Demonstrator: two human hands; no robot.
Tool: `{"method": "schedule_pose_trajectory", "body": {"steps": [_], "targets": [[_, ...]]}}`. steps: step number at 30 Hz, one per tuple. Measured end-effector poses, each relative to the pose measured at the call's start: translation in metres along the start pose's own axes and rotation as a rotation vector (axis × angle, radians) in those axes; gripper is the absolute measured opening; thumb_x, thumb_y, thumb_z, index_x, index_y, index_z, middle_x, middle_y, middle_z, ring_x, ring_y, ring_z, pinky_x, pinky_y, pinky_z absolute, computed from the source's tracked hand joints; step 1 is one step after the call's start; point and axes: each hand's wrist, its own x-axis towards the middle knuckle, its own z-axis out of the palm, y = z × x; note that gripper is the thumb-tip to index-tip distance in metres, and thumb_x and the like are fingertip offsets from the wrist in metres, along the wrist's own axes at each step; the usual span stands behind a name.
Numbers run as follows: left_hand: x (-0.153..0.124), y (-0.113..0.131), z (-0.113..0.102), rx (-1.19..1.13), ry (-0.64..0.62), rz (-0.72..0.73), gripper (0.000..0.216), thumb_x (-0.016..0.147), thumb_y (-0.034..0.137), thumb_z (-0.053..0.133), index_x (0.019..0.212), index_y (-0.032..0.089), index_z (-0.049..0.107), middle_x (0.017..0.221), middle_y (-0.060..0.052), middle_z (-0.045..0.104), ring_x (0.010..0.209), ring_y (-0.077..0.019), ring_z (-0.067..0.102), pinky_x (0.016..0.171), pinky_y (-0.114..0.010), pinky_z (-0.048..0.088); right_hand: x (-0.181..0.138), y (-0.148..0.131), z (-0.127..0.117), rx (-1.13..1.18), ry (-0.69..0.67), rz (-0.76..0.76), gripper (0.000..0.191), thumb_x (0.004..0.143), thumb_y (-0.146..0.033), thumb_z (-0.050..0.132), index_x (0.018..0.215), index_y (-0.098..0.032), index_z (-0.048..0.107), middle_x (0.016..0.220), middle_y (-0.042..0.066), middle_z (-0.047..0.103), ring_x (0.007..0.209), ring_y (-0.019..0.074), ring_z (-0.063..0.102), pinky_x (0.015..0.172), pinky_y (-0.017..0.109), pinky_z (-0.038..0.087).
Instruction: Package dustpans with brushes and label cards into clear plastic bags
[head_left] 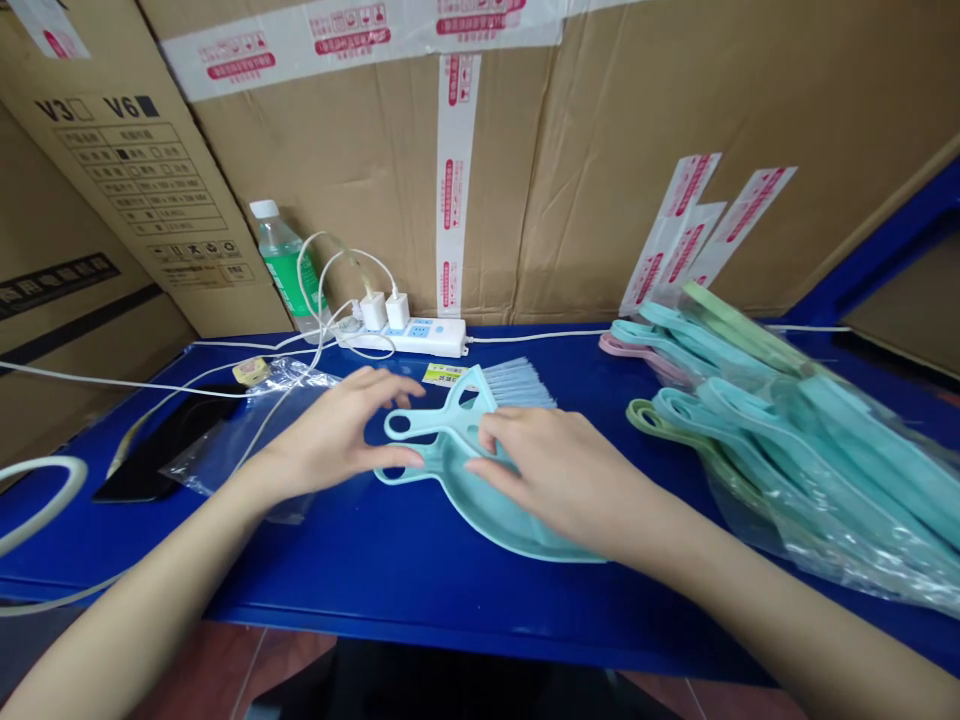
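A light blue dustpan (480,505) lies on the blue table (390,570) with a matching small brush (469,405) resting across it, bristles pointing away from me. My left hand (341,430) hovers at the handle ends, fingers curved and apart, thumb touching the dustpan handle. My right hand (544,470) lies flat on the dustpan and the brush, fingers stretched out and pressing down.
A pile of bagged blue, green and pink dustpan sets (780,420) fills the right side. A clear plastic bag (247,430), a black phone (161,450), a white power strip (412,335) with chargers and cables, and a green bottle (283,262) stand left and behind. Cardboard boxes (600,150) form the back wall.
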Motion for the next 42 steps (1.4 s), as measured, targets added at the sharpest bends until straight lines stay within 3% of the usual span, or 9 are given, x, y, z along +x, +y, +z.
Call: {"method": "schedule_pose_trajectory", "body": {"steps": [5, 11, 16, 24, 32, 34, 37, 40, 42], "targets": [[-0.002, 0.011, 0.004, 0.004, -0.109, 0.123, 0.018, 0.091, 0.034, 0.065, 0.099, 0.019, 0.068, 0.091, -0.003, 0.071, 0.082, -0.0185, 0.061, 0.079, -0.032, 0.045, -0.005, -0.006, 0.002, 0.081, -0.053, -0.081, 0.021, 0.094, -0.033, 0.056, 0.081, -0.020, 0.066, 0.079, 0.002, 0.072, 0.069, 0.0195, 0.066, 0.055, 0.029, 0.030], [-0.003, 0.014, 0.003, 0.012, -0.186, 0.115, 0.023, 0.091, 0.038, 0.064, 0.099, 0.018, 0.069, 0.087, -0.003, 0.067, 0.080, -0.0192, 0.059, 0.080, -0.034, 0.044, -0.006, -0.010, 0.005, 0.107, -0.133, -0.058, 0.022, 0.093, -0.033, 0.057, 0.076, -0.020, 0.065, 0.067, 0.001, 0.067, 0.059, 0.0183, 0.061, 0.050, 0.029, 0.028], [-0.002, 0.013, 0.006, 0.032, -0.209, 0.108, 0.016, 0.093, 0.031, 0.061, 0.098, 0.019, 0.070, 0.087, -0.003, 0.066, 0.080, -0.0184, 0.059, 0.085, -0.035, 0.043, -0.005, -0.014, 0.012, 0.073, -0.143, -0.084, 0.023, 0.096, -0.033, 0.053, 0.084, -0.019, 0.066, 0.075, 0.005, 0.071, 0.064, 0.0230, 0.066, 0.052, 0.030, 0.030], [-0.002, 0.007, 0.007, 0.052, -0.210, 0.034, 0.024, 0.085, 0.036, 0.073, 0.105, 0.023, 0.073, 0.090, -0.003, 0.064, 0.086, -0.0198, 0.061, 0.073, -0.029, 0.047, -0.005, -0.010, 0.010, 0.070, -0.208, -0.118, 0.030, 0.099, -0.033, 0.047, 0.080, -0.018, 0.064, 0.073, 0.005, 0.070, 0.062, 0.0207, 0.065, 0.050, 0.030, 0.027], [0.000, 0.004, 0.011, -0.099, -0.269, -0.003, 0.023, 0.093, 0.034, 0.058, 0.109, 0.021, 0.068, 0.098, -0.004, 0.070, 0.084, -0.0172, 0.065, 0.074, -0.027, 0.048, -0.005, -0.003, 0.007, 0.167, -0.195, -0.107, 0.018, 0.098, -0.028, 0.047, 0.092, -0.019, 0.063, 0.070, 0.001, 0.066, 0.057, 0.0164, 0.058, 0.050, 0.027, 0.030], [0.001, 0.003, 0.012, -0.163, -0.284, -0.013, 0.023, 0.093, 0.036, 0.058, 0.107, 0.020, 0.068, 0.097, -0.004, 0.070, 0.083, -0.0168, 0.064, 0.074, -0.026, 0.048, -0.001, 0.003, 0.005, 0.165, -0.138, -0.084, 0.015, 0.097, -0.028, 0.050, 0.101, -0.019, 0.062, 0.077, 0.002, 0.069, 0.064, 0.0184, 0.062, 0.053, 0.028, 0.036], [0.003, -0.001, 0.014, -0.294, -0.346, -0.052, 0.024, 0.093, 0.038, 0.057, 0.105, 0.020, 0.066, 0.095, -0.003, 0.070, 0.083, -0.0161, 0.063, 0.073, -0.026, 0.048, 0.005, 0.014, 0.005, 0.071, -0.022, -0.056, 0.028, 0.094, -0.031, 0.058, 0.117, -0.016, 0.061, 0.110, 0.013, 0.069, 0.097, 0.0280, 0.066, 0.073, 0.036, 0.049], [0.004, -0.007, 0.017, -0.485, -0.464, -0.171, 0.033, 0.097, 0.047, 0.047, 0.101, 0.017, 0.061, 0.082, 0.000, 0.064, 0.067, -0.0124, 0.061, 0.062, -0.023, 0.049, 0.009, 0.023, 0.009, 0.025, -0.015, -0.078, 0.059, 0.087, -0.042, 0.068, 0.134, -0.010, 0.056, 0.145, 0.026, 0.048, 0.132, 0.0411, 0.046, 0.097, 0.052, 0.047], [0.004, -0.011, 0.019, -0.608, -0.535, -0.260, 0.041, 0.097, 0.055, 0.043, 0.096, 0.016, 0.057, 0.074, 0.003, 0.058, 0.053, -0.0087, 0.054, 0.051, -0.021, 0.045, 0.010, 0.026, 0.012, 0.051, -0.075, -0.078, 0.075, 0.084, -0.049, 0.068, 0.144, -0.009, 0.047, 0.158, 0.028, 0.029, 0.144, 0.0459, 0.028, 0.105, 0.060, 0.040]]}}
